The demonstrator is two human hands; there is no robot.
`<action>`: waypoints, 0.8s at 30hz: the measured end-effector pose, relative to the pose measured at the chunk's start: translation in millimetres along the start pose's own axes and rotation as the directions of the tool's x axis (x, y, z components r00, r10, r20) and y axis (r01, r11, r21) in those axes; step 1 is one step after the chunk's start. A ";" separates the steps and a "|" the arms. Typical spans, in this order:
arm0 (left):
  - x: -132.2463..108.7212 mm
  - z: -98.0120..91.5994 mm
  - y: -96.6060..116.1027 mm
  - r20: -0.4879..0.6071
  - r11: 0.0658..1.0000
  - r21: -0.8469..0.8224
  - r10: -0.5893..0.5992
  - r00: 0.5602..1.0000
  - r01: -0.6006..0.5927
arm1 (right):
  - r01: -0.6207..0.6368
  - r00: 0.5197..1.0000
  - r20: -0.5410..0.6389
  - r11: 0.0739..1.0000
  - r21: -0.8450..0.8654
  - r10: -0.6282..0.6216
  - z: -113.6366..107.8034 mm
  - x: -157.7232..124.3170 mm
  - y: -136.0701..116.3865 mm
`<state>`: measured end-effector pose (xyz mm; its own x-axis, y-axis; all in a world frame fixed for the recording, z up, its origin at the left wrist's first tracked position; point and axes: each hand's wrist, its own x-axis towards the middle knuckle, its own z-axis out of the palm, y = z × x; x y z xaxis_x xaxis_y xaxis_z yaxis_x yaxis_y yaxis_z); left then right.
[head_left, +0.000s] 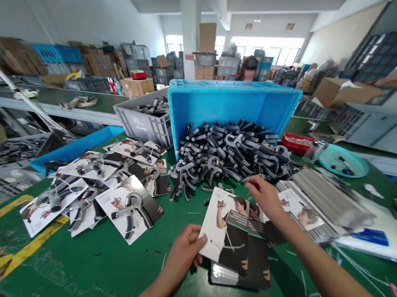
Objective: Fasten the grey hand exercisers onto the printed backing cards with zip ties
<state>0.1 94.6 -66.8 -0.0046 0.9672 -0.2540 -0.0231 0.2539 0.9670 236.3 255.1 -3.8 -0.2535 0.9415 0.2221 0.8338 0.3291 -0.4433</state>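
Left grip, the person's bare hand, was closed on the lower left edge of a white-and-black printed rectangular card, thumb on its face. Right grip, also bare, hung with bent fingers just beyond the card's upper right; whether it pinched anything could not be told. The card lay directly right of the left grip, over more dark printed cards, with a thin whitish plastic tie at its face. It looked light, flat and fairly stiff, its print probably slippery and its corners apt to crease, so an edge pinch clear of the tie seemed the right hold. Beyond both grips, grey-and-black hand exercisers with metal springs spilled from a blue plastic crate; they seemed firm, heavier and hard to damage, best taken by one handle, since they lay tangled. Well left of the left grip, others rested on similar cards across the green surface.
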 end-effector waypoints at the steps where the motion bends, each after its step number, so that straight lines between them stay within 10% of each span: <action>1: -5.3 5.5 -3.3 0.051 0.998 0.047 -0.033 0.998 0.030 | -0.021 0.999 0.026 0.997 -0.072 0.023 7.8 18.3 5.8; 7: -13.0 23.8 -14.0 0.199 0.971 0.231 -0.114 0.973 0.066 | -0.101 0.983 0.128 0.970 -0.222 0.131 67.4 91.0 1.3; 12: -4.5 3.9 -5.1 0.218 0.947 0.320 -0.102 0.971 0.027 | -0.112 0.963 0.221 0.973 -0.204 0.157 44.3 93.6 13.6; 16: 8.1 -16.1 17.2 0.030 0.957 0.286 0.035 0.999 -0.043 | -0.157 0.944 0.289 0.987 -0.041 0.162 -16.0 44.0 26.9; 18: 18.4 -11.0 32.8 0.024 0.973 0.170 0.152 0.988 -0.154 | -0.273 0.920 0.378 0.860 0.431 0.102 -35.5 4.4 15.3; 21: 32.4 14.0 56.0 0.089 0.954 0.027 0.295 0.951 -0.298 | -0.365 0.879 0.478 0.652 0.664 0.006 -37.5 -53.9 -22.6; 24: 37.3 35.9 68.4 0.090 0.949 0.045 0.308 0.947 -0.313 | -0.224 0.914 0.402 0.757 0.614 -0.055 -25.8 -93.5 -57.2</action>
<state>34.2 148.4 -9.3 0.0786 0.9951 0.0591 0.0241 -0.0612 0.9978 224.9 146.3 23.3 -0.4748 0.8716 -0.1217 0.3870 0.0826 -0.9184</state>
